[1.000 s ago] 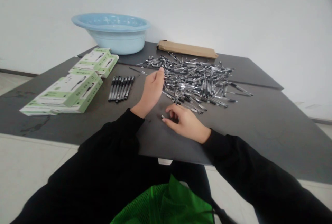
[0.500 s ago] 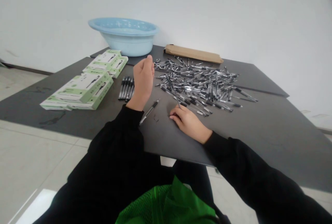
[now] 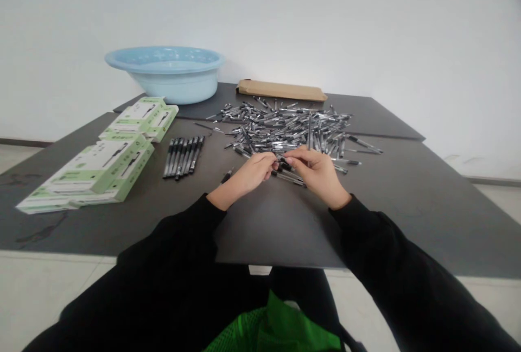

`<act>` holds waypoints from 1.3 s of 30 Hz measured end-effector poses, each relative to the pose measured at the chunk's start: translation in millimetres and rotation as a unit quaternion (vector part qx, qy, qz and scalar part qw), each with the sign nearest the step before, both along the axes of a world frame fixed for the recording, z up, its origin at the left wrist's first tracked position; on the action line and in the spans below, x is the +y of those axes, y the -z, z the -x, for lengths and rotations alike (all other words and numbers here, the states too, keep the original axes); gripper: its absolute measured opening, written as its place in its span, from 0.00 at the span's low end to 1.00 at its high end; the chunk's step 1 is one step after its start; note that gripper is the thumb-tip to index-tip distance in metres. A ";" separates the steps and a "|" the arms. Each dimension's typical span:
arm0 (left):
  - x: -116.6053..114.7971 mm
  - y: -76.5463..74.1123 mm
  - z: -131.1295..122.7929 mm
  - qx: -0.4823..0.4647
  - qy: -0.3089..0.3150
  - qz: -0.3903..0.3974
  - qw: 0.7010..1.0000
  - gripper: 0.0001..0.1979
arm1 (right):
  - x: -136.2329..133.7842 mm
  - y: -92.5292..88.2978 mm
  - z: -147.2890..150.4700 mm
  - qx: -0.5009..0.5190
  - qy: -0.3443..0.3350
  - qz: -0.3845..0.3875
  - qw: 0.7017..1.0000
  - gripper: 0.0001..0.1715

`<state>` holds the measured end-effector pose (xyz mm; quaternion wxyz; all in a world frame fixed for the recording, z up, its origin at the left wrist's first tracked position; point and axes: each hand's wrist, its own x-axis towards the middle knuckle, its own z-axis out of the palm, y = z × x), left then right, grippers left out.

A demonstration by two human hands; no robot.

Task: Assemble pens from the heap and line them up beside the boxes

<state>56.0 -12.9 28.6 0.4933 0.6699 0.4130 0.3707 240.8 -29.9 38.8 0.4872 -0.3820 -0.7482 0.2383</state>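
My left hand [image 3: 253, 172] and my right hand [image 3: 316, 169] meet at the near edge of a big pile of black and clear pens [image 3: 291, 126] on a dark table [image 3: 399, 205]. Between the fingertips of both hands sits a small dark pen piece [image 3: 280, 163]; it is too small to tell exactly what it is. One loose pen [image 3: 227, 176] lies on the table just left of my left hand. A neat row of several black pens [image 3: 183, 149] lies further left.
Green and white boxes [image 3: 96, 164] are stacked along the left side of the table. A light blue basin [image 3: 166, 72] stands at the back left, and a flat brown cardboard box [image 3: 280, 90] lies behind the pile. Green mesh [image 3: 277, 330] lies on my lap.
My left hand came down from its raised spot near the pen row to meet my right hand. My right hand moved forward to the pile's edge. The view shifted.
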 end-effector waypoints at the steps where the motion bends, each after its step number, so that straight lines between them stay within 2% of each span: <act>1: 1.2 3.1 -0.2 -0.010 0.003 0.008 1.000 0.14 | -1.4 -0.8 1.2 -0.003 -0.010 0.002 1.000 0.09; 7: 4.0 15.4 -2.2 -0.099 0.004 0.064 0.993 0.11 | -7.3 -2.3 6.6 -0.002 -0.020 0.027 0.999 0.07; 12: -1.3 10.8 -5.9 -0.128 0.021 0.103 0.986 0.11 | -9.3 -2.2 7.7 0.001 -0.001 0.061 0.998 0.04; 18: -3.3 8.4 -5.0 -0.128 0.031 0.112 0.985 0.13 | -8.9 -2.0 9.4 -0.012 0.007 0.040 0.999 0.03; 20: -3.8 7.0 -5.7 -0.140 0.025 0.121 0.982 0.12 | -8.6 -2.3 8.7 0.000 -0.012 0.045 0.999 0.05; 23: -5.6 1.2 -7.7 -0.167 0.014 0.149 0.975 0.10 | -8.5 -4.4 5.8 0.035 -0.045 0.048 0.997 0.13; 27: -8.1 -6.6 -8.7 -0.181 0.000 0.190 0.965 0.11 | -8.5 -11.9 -0.3 0.067 -0.037 0.051 0.996 0.16; 29: -8.0 -7.7 -8.0 -0.186 -0.002 0.193 0.964 0.11 | -8.7 -17.0 -4.0 0.082 -0.035 0.064 0.994 0.16; 34: -3.7 -9.0 -3.1 -0.216 -0.012 0.174 0.961 0.13 | -10.6 -31.2 -14.4 0.145 -0.063 0.091 0.983 0.23; 39: -4.5 -21.7 1.9 -0.243 -0.038 0.194 0.950 0.15 | -13.8 -36.9 -14.9 0.105 -0.078 0.084 0.988 0.23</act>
